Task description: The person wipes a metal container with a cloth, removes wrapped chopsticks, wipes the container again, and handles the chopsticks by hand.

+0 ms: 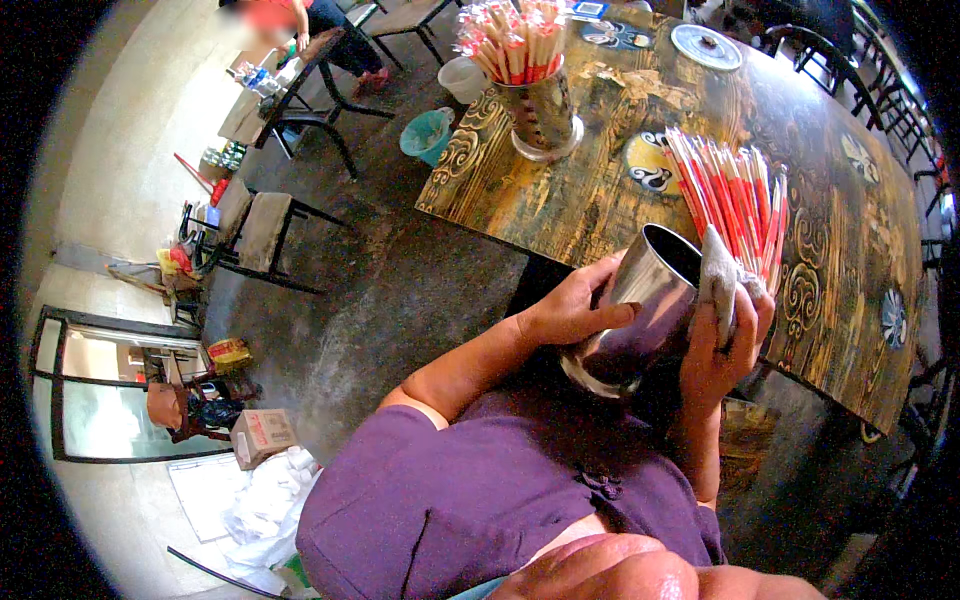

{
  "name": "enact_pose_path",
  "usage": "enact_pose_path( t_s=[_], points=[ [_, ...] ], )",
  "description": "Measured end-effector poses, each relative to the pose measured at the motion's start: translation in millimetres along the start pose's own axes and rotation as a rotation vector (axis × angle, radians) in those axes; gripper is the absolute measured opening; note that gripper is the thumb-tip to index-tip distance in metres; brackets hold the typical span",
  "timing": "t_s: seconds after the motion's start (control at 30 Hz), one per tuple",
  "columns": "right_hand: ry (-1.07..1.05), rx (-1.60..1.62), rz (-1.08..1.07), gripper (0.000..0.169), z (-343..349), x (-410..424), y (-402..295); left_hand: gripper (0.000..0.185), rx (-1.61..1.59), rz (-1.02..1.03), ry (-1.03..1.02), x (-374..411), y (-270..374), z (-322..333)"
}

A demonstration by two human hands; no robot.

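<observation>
My left hand (581, 304) grips a tall, shiny metal cup (637, 315) by its side, tilted in front of my chest with its dark mouth facing up and away. My right hand (724, 341) holds a crumpled pale cloth (720, 274) against the cup's right side near the rim. Just beyond the cloth is a bundle of paper-wrapped chopsticks (731, 195) with red markings. Its lower ends are hidden behind the cloth and my right hand, so I cannot tell how it is supported.
On the wooden table (495, 217) stands another metal holder (534, 112) full of wrapped chopsticks (514, 45). A round metal lid (706, 47) lies farther back. A teal bin (426, 136) and a white bucket (461, 79) are beside the table. Chairs (266, 229) line the left, where a person (300, 26) is.
</observation>
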State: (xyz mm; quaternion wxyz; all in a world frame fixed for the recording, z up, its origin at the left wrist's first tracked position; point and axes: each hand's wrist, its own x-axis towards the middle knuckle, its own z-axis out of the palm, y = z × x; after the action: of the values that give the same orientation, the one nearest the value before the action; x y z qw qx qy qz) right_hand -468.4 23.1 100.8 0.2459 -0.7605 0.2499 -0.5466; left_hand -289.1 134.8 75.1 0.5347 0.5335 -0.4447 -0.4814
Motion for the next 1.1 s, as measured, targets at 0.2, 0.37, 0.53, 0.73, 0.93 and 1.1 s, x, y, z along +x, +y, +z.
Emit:
enact_pose_path(
  t_s=[0.2, 0.37, 0.53, 0.73, 0.93, 1.1],
  points=[
    [0.132, -0.045, -0.024, 0.034, -10, -25, 11, 0.081, -0.005, 0.067, 0.028, 8, 7, 17],
    [0.097, -0.074, -0.089, 0.036, -5, -34, 13, 0.075, -0.061, -0.023, 0.098, 4, 6, 13],
    [-0.226, 0.050, -0.259, 0.029, 4, -34, 0, 0.048, -0.216, -0.079, 0.391, 17, -16, 5],
    [-0.330, 0.110, -0.385, 0.037, 28, -25, -7, 0.038, 0.085, 0.016, 0.315, 6, -49, -16],
    [-0.128, -0.103, -0.167, 0.036, 29, 5, 5, 0.045, -0.212, -0.198, 0.292, -1, -25, 5],
    [-0.039, -0.027, -0.125, 0.038, 31, -14, 7, 0.044, -0.292, -0.155, 0.296, -8, -24, -2]
  ],
)
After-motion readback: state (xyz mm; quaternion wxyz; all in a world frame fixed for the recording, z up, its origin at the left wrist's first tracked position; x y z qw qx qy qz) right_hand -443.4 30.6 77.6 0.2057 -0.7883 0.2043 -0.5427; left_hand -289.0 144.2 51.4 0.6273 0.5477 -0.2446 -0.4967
